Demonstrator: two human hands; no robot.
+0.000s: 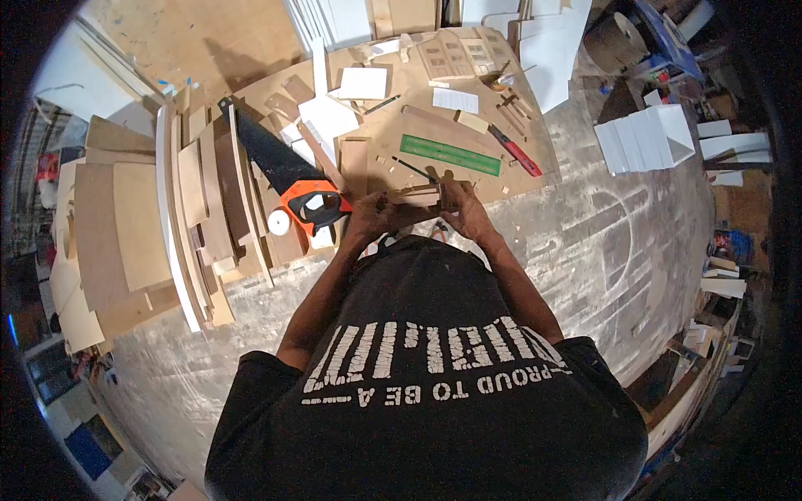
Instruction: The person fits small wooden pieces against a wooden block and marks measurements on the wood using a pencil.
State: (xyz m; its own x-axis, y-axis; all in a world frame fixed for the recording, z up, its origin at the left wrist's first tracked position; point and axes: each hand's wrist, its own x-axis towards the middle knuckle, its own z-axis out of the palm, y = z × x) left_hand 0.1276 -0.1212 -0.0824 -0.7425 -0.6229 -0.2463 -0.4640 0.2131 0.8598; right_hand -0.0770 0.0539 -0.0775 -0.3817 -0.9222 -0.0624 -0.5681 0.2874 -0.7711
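My left hand (369, 216) and my right hand (464, 214) are close to my body at the near side of the work board, both closed on a small brown wooden piece (415, 201) between them. The fingers partly cover it, so its full shape is hard to make out. Just beyond it lies a dark green pencil (413, 169), with a green ruler (451, 155) behind. A handsaw (276, 150) with an orange handle lies left of my left hand. Farther right is a red and black utility knife (520, 155).
Long wooden strips and panels (219, 192) are stacked at the left, near a white roll (279, 222). Small house-like model panels (461, 55) lie at the back of the board. White paper (455, 101) and wood scraps are scattered around. White folded boards (639, 140) stand at the right.
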